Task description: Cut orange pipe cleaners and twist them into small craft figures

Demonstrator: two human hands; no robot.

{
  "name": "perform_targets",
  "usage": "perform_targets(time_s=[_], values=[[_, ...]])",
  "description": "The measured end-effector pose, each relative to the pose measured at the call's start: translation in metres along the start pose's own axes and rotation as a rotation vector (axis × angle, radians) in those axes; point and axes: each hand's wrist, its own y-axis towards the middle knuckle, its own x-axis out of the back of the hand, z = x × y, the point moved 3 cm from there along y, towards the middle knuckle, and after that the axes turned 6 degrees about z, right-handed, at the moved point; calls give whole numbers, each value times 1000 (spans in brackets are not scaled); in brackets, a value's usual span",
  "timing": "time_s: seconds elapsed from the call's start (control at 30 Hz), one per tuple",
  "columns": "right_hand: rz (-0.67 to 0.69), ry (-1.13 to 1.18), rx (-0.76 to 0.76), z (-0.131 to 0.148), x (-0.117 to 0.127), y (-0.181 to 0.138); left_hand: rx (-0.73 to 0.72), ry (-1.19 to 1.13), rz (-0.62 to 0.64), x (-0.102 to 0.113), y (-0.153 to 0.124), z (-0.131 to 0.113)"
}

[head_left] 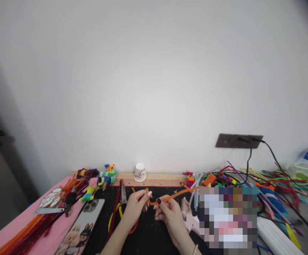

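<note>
My left hand pinches one end of an orange pipe cleaner between thumb and fingertips. Close beside it, my right hand grips the same pipe cleaner between thumb and forefinger. The stem bridges the small gap between both hands, then runs off to the upper right. Both hands are above a black mat. Behind my left wrist lies a scissors-like tool with silver blades and yellow and red handles, partly hidden by my forearm. A pink glue gun rests just right of my right hand.
A paper cup stands upside down by the wall. On the left are a phone, orange and dark red pipe cleaners and colourful twisted pieces. Tangled pipe cleaners, cords and a white power strip crowd the right.
</note>
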Motion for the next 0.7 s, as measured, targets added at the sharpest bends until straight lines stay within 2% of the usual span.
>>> perform_targets(time_s=[0.17,0.3,0.5,0.7], values=[[-41,-8,1,1,2,-1,47,-156,-14,-4,1,4],[-15,-6,-29,1,0,-1,75,-195,3,-5,0,7],[22,-13,-34,2,-2,-2,-3,160,36,-4,-2,4],[-11,-72,-7,2,3,0,-118,465,174,-8,-7,-4]])
